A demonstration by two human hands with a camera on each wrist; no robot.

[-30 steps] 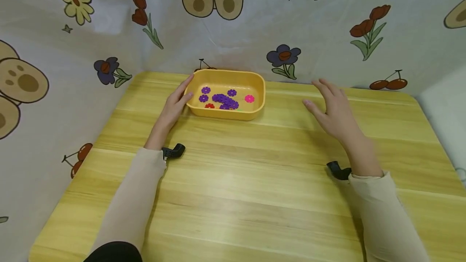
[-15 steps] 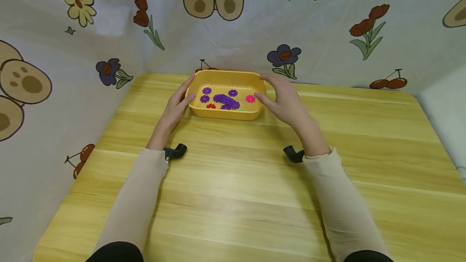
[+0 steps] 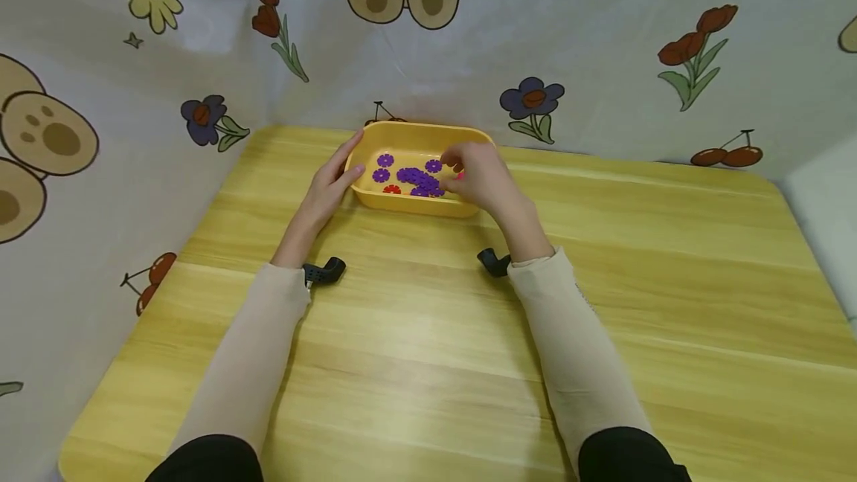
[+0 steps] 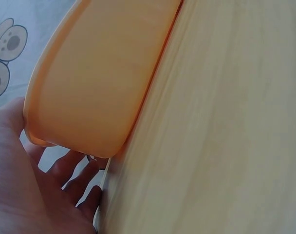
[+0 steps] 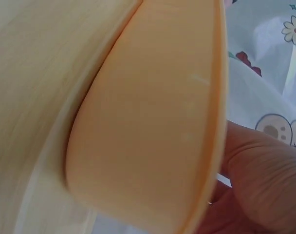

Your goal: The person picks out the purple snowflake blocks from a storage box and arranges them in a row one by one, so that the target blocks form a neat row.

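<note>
A yellow plastic tray [image 3: 415, 204] sits near the table's back edge, holding several purple snowflake discs [image 3: 418, 178], a red one [image 3: 391, 189] and a pink one [image 3: 460, 175] mostly covered by the right hand. My left hand [image 3: 323, 188] grips the tray's left end, thumb over the rim and fingers outside it, as the left wrist view also shows. Over the right end, my right hand [image 3: 483, 178] reaches inside with bent fingers; thumb and forefinger stand apart beside the purple discs. In the right wrist view the tray's outer wall [image 5: 143, 117] hides the right fingertips.
The tray rests on a light wooden table [image 3: 402, 333]. Behind it hangs a white cloth [image 3: 435, 58] printed with flowers and paws, close to the tray's far rim. Dark wrist mounts [image 3: 324, 271] stick out from both cuffs.
My right hand has moved left from over the table to the tray's right end, then in over the discs. The left hand has stayed on the tray. The head view has shifted slightly.
</note>
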